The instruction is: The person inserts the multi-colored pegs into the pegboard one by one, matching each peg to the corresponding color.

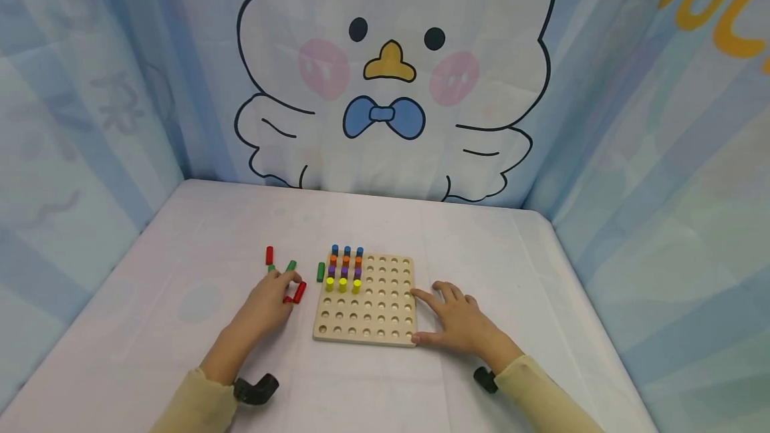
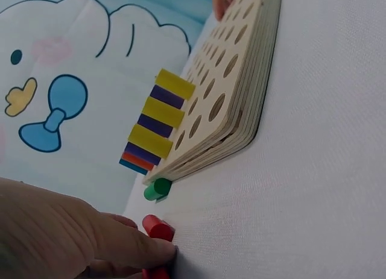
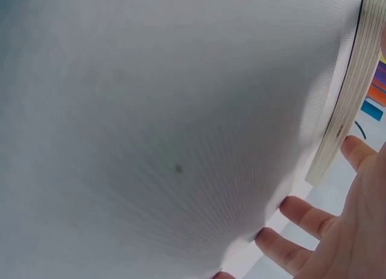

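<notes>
A wooden pegboard (image 1: 367,316) lies on the table with rows of blue, orange, purple and yellow pegs (image 1: 343,285) standing in its left columns. My left hand (image 1: 269,303) is low over the table left of the board, pinching a red peg (image 2: 155,273) that its fingers partly cover. Beside it lies another red peg (image 1: 299,293), with a green peg (image 1: 321,272) close to the board's left edge. At the board's right edge, my right hand (image 1: 460,319) spreads its fingers, the thumb and index finger (image 3: 356,151) touching the board's side and the other fingertips on the cloth.
Beyond the left hand lie a red peg (image 1: 269,255) and green pegs (image 1: 291,265), one partly hidden by the hand. White cloth covers the table (image 1: 481,239). A printed curtain (image 1: 391,159) rises along its back and sides.
</notes>
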A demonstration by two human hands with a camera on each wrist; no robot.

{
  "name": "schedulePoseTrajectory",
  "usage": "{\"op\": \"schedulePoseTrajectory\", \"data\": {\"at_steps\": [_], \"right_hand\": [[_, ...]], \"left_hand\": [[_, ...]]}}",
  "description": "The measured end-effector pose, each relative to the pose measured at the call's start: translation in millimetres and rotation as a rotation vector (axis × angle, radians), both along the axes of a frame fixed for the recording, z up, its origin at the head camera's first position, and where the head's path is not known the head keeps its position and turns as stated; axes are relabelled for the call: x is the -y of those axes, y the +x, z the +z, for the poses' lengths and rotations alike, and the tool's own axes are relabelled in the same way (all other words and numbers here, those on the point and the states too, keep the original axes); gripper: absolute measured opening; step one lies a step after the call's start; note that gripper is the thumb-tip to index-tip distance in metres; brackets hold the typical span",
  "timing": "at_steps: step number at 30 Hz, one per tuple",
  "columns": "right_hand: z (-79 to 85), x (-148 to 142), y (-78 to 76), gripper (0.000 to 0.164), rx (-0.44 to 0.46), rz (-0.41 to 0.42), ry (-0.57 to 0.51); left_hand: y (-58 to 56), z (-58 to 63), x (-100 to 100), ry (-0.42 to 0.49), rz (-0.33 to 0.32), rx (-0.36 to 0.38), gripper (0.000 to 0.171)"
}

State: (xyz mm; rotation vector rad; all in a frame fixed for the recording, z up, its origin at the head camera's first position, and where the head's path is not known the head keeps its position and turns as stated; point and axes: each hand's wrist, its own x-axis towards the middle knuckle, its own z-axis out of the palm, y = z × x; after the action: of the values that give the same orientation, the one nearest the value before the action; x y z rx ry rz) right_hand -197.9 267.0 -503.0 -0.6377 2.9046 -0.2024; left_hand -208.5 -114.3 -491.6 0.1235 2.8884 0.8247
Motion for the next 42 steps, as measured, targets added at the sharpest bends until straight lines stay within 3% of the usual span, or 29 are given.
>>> {"op": "schedulePoseTrajectory", "data": {"at_steps": [5,10,15,21,28,42], "right_hand": [[0.4,1,0.7,0.090,0.001,-0.002,0.003],[0.1,1,0.7,0.091,0.009,-0.010,0.010],[-0.3,1,0.7,0.090,-0.004,-0.003,0.003],[-1.1,0,0.8,0.090,-0.003,0.002,0.006],[-1.9,0,1.0,0.090,-0.001,-0.001,0.016],[-4.2,-1,1.2,0.091,-0.014,0.001,0.010]], "left_hand": [[0.6,1.7,0,0.012,0.024,-0.014,0.028],[2.9,2.2,-3,0.002,0.013,-0.109,0.015],[3.8,4.3,-6,0.016,0.011,-0.210,0.012],[3.8,7.2,-13,0.068,0.013,-0.263,0.014],[1.5,2.3,-25,0.244,-0.019,-0.258,0.026],[3.4,-8.0,-36,0.325,-0.099,-0.219,0.026]]}}
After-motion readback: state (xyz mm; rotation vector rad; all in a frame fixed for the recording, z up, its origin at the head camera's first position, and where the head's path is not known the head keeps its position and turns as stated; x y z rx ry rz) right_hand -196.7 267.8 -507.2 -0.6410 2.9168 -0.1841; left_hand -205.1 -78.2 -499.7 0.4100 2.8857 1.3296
